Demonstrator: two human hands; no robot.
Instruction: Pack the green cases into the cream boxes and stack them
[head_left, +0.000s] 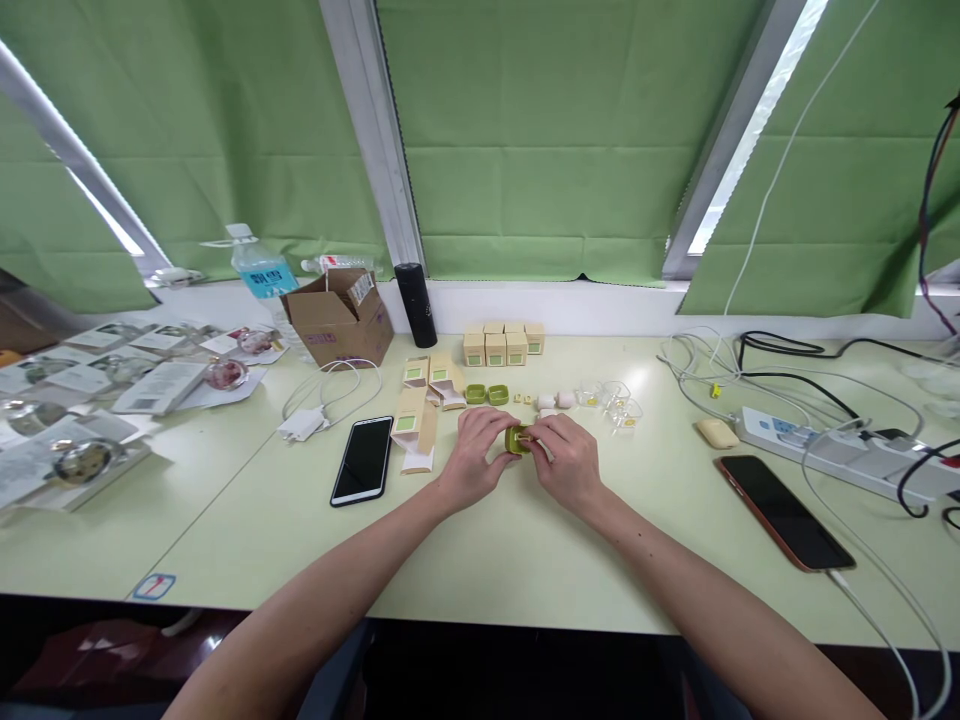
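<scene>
My left hand [474, 455] is closed around one side of a small olive-green square container [513, 440], held over the table. From the other side, my right hand [566, 462] has its fingertips pinched together at the container's opening; a small pale piece seems to be between them, too small to name. Just beyond my hands stand two matching green containers [487, 394]. To their right lie tiny yellowish pieces [523, 399], small whitish-pink blocks [565, 399] and several clear plastic pieces [619, 404]. Opened cream cartons [415, 412] lie left of my left hand.
Several closed small cartons [495, 348] stand at the back. A phone [362, 460] lies left, another phone [786, 512] right, near a power strip [832, 455] with cables. Further left are a cardboard box [337, 325], a black cylinder [416, 305] and a white charger [302, 424].
</scene>
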